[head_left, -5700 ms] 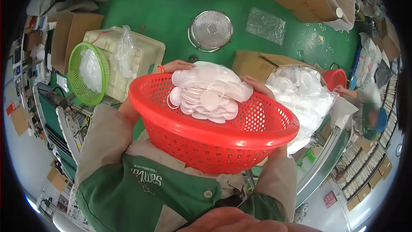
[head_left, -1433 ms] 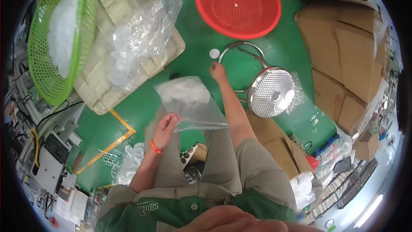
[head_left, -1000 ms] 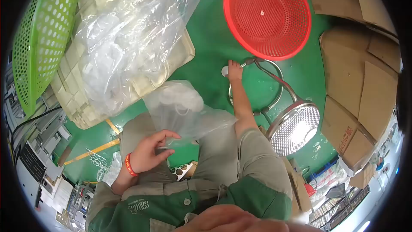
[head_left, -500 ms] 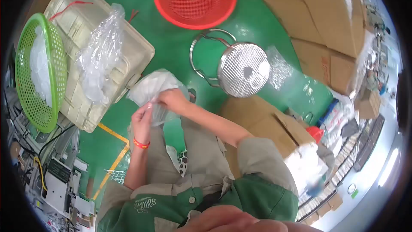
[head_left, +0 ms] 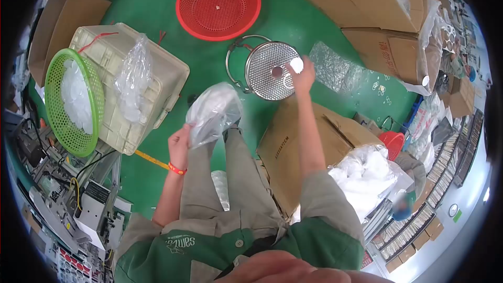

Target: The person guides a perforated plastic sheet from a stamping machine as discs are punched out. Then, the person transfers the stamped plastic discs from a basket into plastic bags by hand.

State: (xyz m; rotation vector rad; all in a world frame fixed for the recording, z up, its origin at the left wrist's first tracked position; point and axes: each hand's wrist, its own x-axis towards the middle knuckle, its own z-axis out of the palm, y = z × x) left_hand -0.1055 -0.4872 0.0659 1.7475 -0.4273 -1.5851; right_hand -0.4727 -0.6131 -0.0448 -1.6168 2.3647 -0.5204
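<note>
My left hand [head_left: 179,144], with an orange band at the wrist, is closed on the edge of a clear plastic bag [head_left: 215,112] that holds white pieces. The bag hangs above my lower legs. At the right, my right hand [head_left: 304,76] pinches a small white disc [head_left: 296,65] over the edge of a round metal stool [head_left: 270,68] with a dimpled seat. Beyond the stool, a red perforated basket [head_left: 219,4] stands on the green floor.
At the left, a green basket [head_left: 73,102] of white pieces leans by a cream bin [head_left: 173,73] with a plastic bag [head_left: 135,76] on it. Cardboard boxes [head_left: 301,147] stand at the right, one beside white bagged pieces [head_left: 361,178]. A co-worker [head_left: 411,178] is at far right.
The red basket has gone from my hands to the floor. My right hand has left the bag and moved right, now with a white disc. My left hand still grips the bag.
</note>
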